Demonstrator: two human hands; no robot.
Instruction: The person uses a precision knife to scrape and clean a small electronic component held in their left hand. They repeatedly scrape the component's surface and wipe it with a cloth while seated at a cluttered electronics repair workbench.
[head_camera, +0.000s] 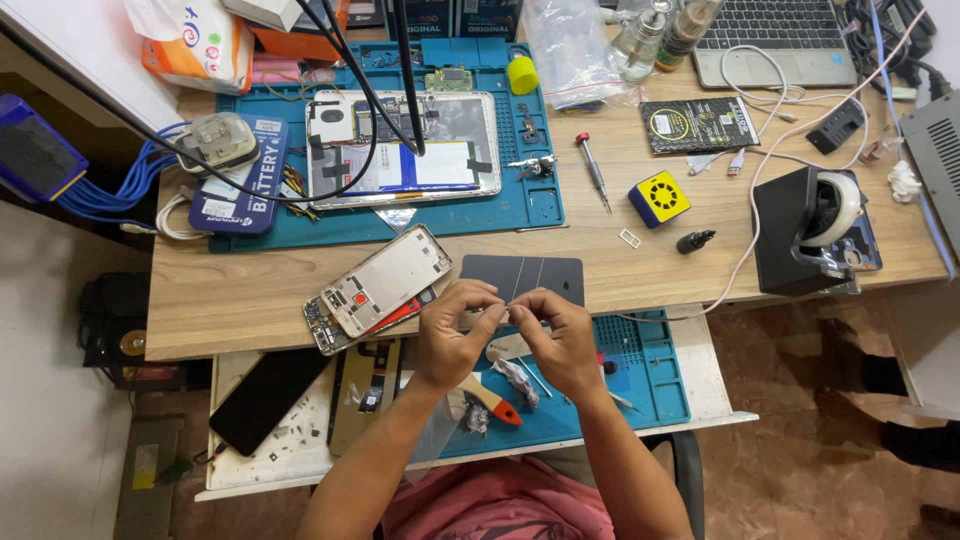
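While hovering over the near edge of the worktop (230, 310), both hands meeting fingertip to fingertip: left hand (452, 335) and right hand (555, 335) with fingers pressed together, pinching something tiny between them, too small to make out. Right under them, a dark grey pad (545, 275) hanging at the worktop's near edge, and a pull-out tray with a blue mat (650, 380) below. On that mat, just beneath the hands, a brush with a red handle (497, 405) and a crumpled bit of wipe (520, 380). Just left of the left hand, a stripped phone frame (385, 280) lying tilted on the near edge, stacked on another board. Black phone (265, 400) on the tray's left end. Further back toward the far left, an opened tablet (405, 150) on a big blue mat (530, 190). Screwdriver (592, 170) and yellow cube (659, 197) mid-worktop, well apart from the hands.
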